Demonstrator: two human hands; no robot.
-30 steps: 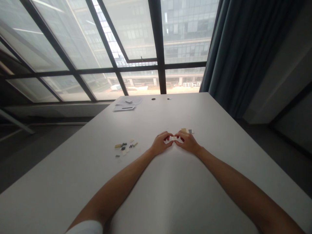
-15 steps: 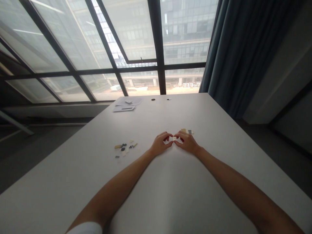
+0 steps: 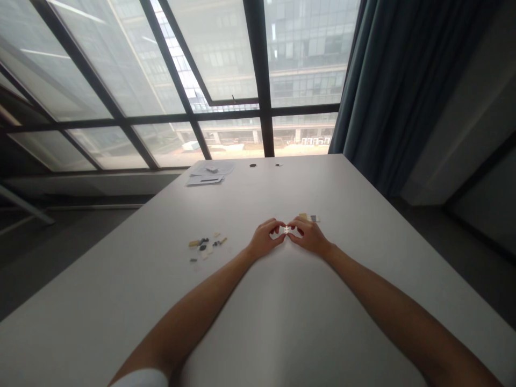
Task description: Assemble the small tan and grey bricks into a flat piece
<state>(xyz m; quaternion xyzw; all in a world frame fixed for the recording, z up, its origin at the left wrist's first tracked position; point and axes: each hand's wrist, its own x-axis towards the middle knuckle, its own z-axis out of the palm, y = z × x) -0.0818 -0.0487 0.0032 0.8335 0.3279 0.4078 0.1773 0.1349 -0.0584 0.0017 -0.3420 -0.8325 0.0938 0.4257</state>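
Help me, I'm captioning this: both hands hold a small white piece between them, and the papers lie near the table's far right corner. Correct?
No: the head view shows the papers near the far left corner of the table. The left hand and right hand do hold the small white piece.

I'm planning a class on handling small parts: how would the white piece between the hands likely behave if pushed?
The white piece is probably light, being small beside the fingers holding it. It seems stiff, with no visible sag. Its outline looks blocky, so it may slide rather than roll.
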